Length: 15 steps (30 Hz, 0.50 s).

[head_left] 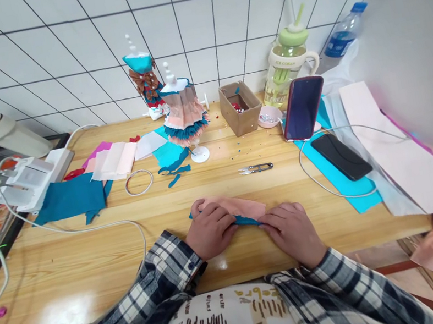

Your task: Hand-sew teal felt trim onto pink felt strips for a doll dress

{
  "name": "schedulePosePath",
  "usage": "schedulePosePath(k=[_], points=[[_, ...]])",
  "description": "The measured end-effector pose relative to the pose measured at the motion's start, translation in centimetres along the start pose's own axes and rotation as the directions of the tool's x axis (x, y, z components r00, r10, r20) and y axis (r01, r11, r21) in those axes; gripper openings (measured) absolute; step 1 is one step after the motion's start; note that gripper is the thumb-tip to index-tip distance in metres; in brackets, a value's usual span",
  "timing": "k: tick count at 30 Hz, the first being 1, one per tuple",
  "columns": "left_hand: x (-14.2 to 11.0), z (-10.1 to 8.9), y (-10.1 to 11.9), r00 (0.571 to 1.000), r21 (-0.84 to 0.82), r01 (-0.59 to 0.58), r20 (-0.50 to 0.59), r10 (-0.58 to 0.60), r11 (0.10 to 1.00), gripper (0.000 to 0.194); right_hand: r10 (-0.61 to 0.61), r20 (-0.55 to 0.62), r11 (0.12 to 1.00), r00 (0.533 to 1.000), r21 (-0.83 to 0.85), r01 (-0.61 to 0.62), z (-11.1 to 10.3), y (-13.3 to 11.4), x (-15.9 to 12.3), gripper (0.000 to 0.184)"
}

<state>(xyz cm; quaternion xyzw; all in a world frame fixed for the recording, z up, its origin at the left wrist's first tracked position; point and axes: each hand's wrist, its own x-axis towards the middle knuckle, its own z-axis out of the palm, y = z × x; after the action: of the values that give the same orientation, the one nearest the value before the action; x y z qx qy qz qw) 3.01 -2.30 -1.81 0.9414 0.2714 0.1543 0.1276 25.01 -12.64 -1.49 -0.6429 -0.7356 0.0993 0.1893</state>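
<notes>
Someone in a checked shirt sits at a wooden table, both hands on a small piece of pink cloth (245,205) with teal cloth (247,220) along its near edge. The pink cloth lies between the two hands, its left part under the left fingers and its right corner by the right fingertips.

The fingers of the left hand (211,231) are bent and close together over the cloth, the thumb drawn in toward the index finger at the teal edge. The right hand (294,232) pinches the right end of the teal cloth between thumb and index finger; its other fingers curl alongside.

Beyond the fingers, roughly midway between the hands, lie black-handled thread snips (255,168). Farther out, past the left fingers, a white dress form (184,106) wears a ruffled pink and teal dress, with teal scraps (178,169) near its base. Past the right fingers are an open cardboard box (242,115), a propped-up phone (303,108) and, nearer and to the right, a black phone (342,156) lying flat.
</notes>
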Motion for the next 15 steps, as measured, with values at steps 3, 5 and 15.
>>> schedulePosePath(k=[3,5,15], points=[[0.14,-0.16,0.15,1.000,-0.016,0.013,0.014,-0.012,1.000,0.016,0.063,0.030,0.995,0.998,0.073,-0.065,0.06,-0.17,0.06,0.019],[0.19,-0.18,0.25,1.000,-0.017,0.013,0.024,-0.013,1.000,0.015,0.086,0.022,0.989,0.996,0.121,-0.088,0.28,-0.27,0.19,0.024],[0.92,-0.27,0.21,0.995,-0.008,0.084,0.052,-0.084,0.996,0.022,0.159,0.071,0.965,0.985,0.200,-0.170,0.82,-0.39,0.72,0.014]])
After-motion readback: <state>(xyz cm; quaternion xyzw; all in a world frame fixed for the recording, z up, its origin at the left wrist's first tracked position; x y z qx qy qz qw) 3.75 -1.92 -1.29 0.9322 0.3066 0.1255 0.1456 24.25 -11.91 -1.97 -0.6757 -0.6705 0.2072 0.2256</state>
